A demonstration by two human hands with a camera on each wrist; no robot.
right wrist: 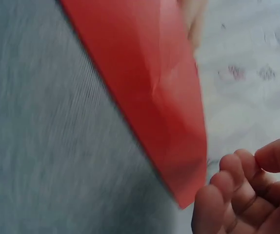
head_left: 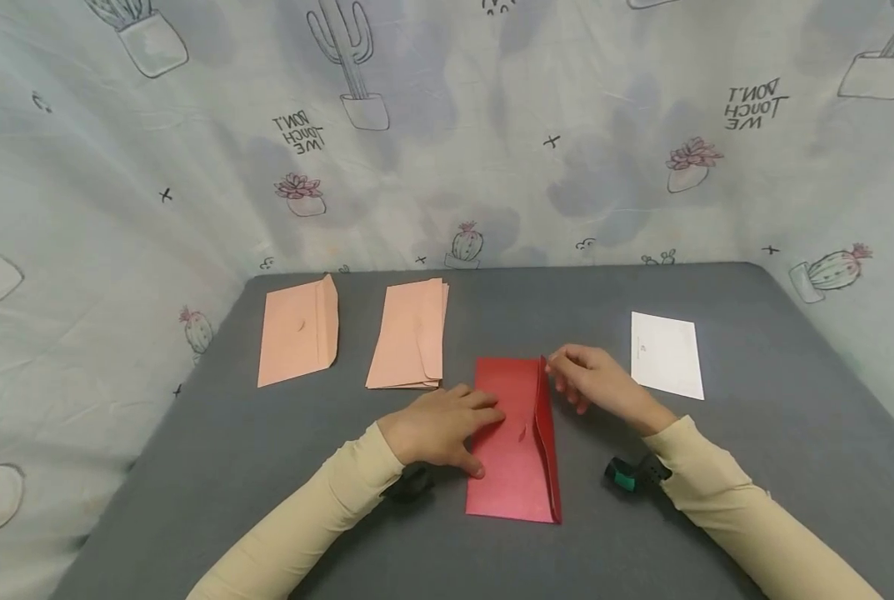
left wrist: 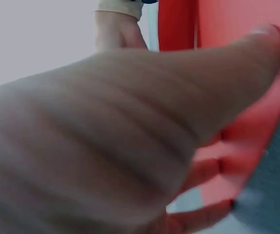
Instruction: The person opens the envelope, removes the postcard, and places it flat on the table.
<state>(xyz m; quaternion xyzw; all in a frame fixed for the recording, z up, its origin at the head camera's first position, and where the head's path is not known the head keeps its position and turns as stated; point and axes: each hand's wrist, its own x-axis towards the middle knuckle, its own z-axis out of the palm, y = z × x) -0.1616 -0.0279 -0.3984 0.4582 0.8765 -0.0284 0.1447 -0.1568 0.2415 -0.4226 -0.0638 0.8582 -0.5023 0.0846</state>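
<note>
Red paper makes up the long envelope (head_left: 495,467) near the middle of the grey tabletop (head_left: 604,550). It lies flat, with its short ends toward and away from the person. Its long flap (head_left: 547,433) is on the right side and stands partly up.

The left hand (head_left: 442,425) rests on the left part of the red envelope. Its fingers are spread out, and the thumb lies on the red paper too. It presses and does not grip.

The right hand (head_left: 592,383) is at the far top corner of the flap. Its fingers are bent, and the thumb tip is close to the pointing finger. I cannot tell if it pinches the paper or is just beside it.

Past the left hand is a small pile of pink envelopes (head_left: 409,333). Farther left is one more pink envelope (head_left: 289,333), with its flap sticking up. A white card (head_left: 667,358) lies to the right, beyond the right hand, with tiny print on it.

Both arms wear pale yellow sleeves (head_left: 327,492). By the right wrist is a black band (head_left: 651,471) with a green patch. Behind the tabletop hangs a pale cloth (head_left: 447,158) with cactus drawings.
</note>
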